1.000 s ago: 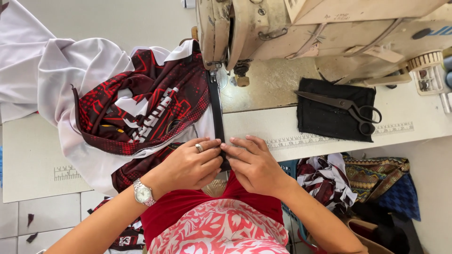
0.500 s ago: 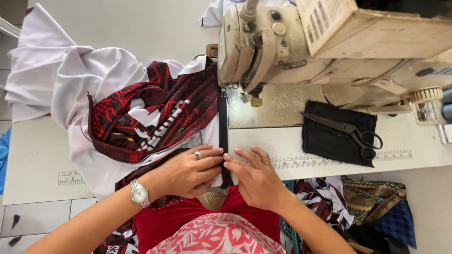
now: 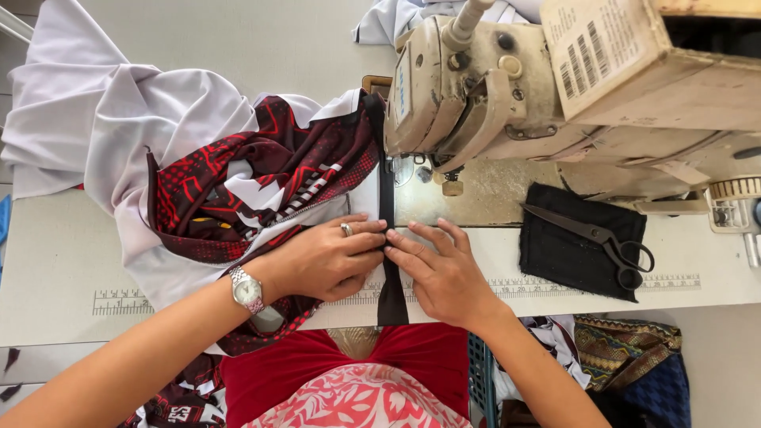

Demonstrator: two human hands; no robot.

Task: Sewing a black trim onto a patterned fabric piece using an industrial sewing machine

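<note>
Both hands are down flat on the tabletop (image 3: 71, 261) edge, pinching a narrow black fabric strip (image 3: 387, 198) between them. The left hand (image 3: 329, 257) comes in from the strip's left with fingers curled and tips pressing on the strip's left edge; it wears a ring and a silver wristwatch (image 3: 247, 292). The right hand (image 3: 444, 273) comes in from the right with fingers extended, tips meeting the left's right at the strip. So both are closed onto the strip, neither one wide. The strip's long axis runs straight away from the person: the near end hangs just over the tabletop edge, the far end reaches up beside the head of the sewing machine (image 3: 507, 95), toward the needle area. That puts the strip dead centre between the hands, with the feed direction forward and the machine ahead and slightly right of the grip point. The hands look equally near to it; the left also rests on the red-and-black patterned garment (image 3: 261, 182), which is attached along the strip's left side and bunched with white fabric (image 3: 103, 119) further left. To the right, well apart from the hands, lies a pair of scissors (image 3: 594, 238) on a black cloth square (image 3: 571, 254). I cannot tell whether the strip is already under the presser foot, as the machine head hides it.
</note>
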